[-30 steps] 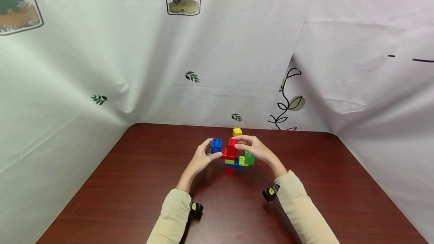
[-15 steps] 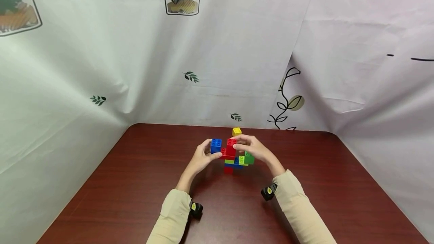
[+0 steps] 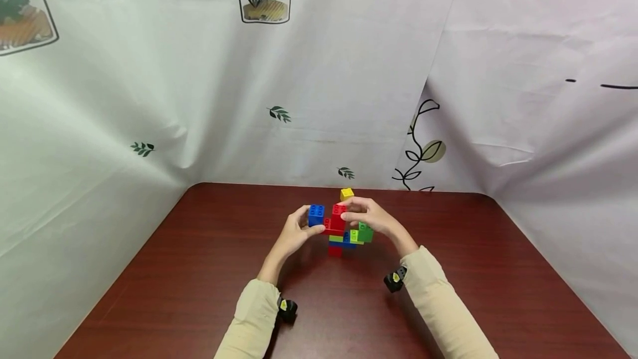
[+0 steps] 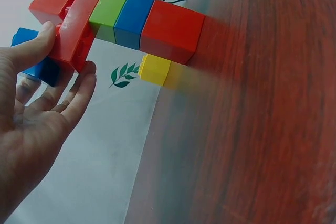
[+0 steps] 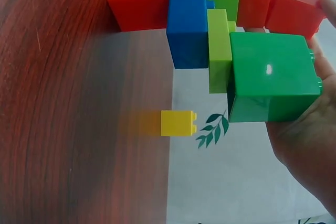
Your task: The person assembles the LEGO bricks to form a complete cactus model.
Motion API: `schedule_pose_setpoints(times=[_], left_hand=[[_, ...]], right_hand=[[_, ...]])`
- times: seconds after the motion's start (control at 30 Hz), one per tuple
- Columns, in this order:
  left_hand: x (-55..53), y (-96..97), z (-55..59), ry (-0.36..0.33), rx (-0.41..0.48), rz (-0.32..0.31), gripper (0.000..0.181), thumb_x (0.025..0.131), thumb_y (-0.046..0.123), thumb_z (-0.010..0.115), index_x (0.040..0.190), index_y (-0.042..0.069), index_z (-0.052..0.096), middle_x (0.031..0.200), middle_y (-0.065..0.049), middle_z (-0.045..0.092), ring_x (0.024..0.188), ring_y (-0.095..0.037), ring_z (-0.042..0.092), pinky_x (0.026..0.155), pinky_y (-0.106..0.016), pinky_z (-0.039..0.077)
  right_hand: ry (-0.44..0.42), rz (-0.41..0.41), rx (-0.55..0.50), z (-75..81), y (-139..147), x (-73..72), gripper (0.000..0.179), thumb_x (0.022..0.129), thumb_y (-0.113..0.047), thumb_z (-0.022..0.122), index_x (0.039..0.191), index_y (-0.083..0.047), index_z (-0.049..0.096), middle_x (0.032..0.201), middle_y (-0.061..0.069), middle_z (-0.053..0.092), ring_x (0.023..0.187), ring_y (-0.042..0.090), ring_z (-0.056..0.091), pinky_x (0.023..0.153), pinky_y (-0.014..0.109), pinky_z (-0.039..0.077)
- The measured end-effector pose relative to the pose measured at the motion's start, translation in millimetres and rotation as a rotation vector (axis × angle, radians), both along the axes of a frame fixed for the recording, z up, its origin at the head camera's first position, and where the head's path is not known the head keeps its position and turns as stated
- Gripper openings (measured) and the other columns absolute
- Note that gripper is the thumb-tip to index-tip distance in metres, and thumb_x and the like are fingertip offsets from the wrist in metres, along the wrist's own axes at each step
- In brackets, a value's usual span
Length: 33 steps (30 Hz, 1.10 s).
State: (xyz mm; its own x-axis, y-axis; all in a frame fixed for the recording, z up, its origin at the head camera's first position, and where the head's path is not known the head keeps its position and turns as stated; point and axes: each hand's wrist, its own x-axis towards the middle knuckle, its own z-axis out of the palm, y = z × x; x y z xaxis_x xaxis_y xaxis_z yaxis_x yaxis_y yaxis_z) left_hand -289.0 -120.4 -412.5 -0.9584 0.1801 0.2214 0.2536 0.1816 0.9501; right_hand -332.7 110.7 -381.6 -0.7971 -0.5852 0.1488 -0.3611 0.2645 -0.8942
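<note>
A structure of toy building bricks stands on the table, its bottom red brick touching the tabletop. Above it come a blue brick, a lime brick and a long red brick. My left hand grips the structure's upper left end, thumb in front and fingers behind, where a square blue brick sits on the long red one. With thumb and fingers, my right hand pinches the upper red brick. Beside that palm, a green brick tops a thin lime brick on the right side.
One loose yellow brick lies behind the structure, near the back edge of the dark red-brown table. A pale printed cloth hangs around the table's back and sides.
Both hands keep their places on the bricks. The whole head view has shifted slightly; the structure and the yellow brick show no clear movement on the table.
</note>
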Motion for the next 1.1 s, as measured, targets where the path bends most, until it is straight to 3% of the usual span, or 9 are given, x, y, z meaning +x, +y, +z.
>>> schedule_pose_setpoints(times=[0.1,0.17,0.33,0.47,1.1], left_hand=[[5.6,-0.2,8.0,0.003,-0.004,-0.011,0.043,0.089,0.003,0.068,0.128,-0.002,0.053,0.117,-0.022,0.065,0.102,-0.027,0.063,0.094,-0.045,0.055],[5.6,0.1,7.3,0.004,-0.002,-0.009,0.043,0.089,0.003,0.068,0.129,-0.001,0.053,0.117,-0.022,0.065,0.103,-0.027,0.064,0.095,-0.046,0.055],[-5.0,-1.4,-9.9,0.004,0.008,0.014,0.044,0.087,0.004,0.070,0.129,0.003,0.055,0.117,-0.018,0.065,0.102,-0.027,0.063,0.094,-0.046,0.055],[-8.4,-3.2,-14.8,0.022,0.008,0.001,0.044,0.087,0.007,0.070,0.129,0.004,0.055,0.116,-0.017,0.066,0.101,-0.024,0.063,0.092,-0.045,0.056],[-8.8,-2.0,-11.7,0.022,0.018,-0.019,0.045,0.088,0.008,0.070,0.130,0.004,0.054,0.117,-0.019,0.065,0.100,-0.022,0.063,0.093,-0.042,0.056]], right_hand=[[0.000,0.009,0.010,2.2,0.7,-0.1,0.036,0.094,-0.019,0.062,0.124,0.001,0.060,0.117,0.026,0.065,0.094,0.018,0.066,0.081,0.036,0.058],[-0.003,0.001,0.020,3.5,2.0,-0.2,0.037,0.093,-0.020,0.063,0.124,0.000,0.061,0.118,0.024,0.064,0.096,0.018,0.065,0.083,0.037,0.058],[-0.009,-0.002,0.035,4.7,3.0,-0.1,0.037,0.092,-0.021,0.065,0.122,-0.001,0.062,0.118,0.021,0.065,0.097,0.018,0.064,0.084,0.037,0.058],[-0.009,0.022,0.033,4.4,1.4,2.0,0.035,0.092,-0.019,0.066,0.121,0.000,0.062,0.116,0.021,0.066,0.098,0.018,0.066,0.085,0.037,0.058],[-0.007,0.000,0.051,6.8,-1.1,3.5,0.035,0.092,-0.022,0.065,0.121,-0.002,0.063,0.112,0.020,0.066,0.093,0.020,0.065,0.081,0.040,0.059]])
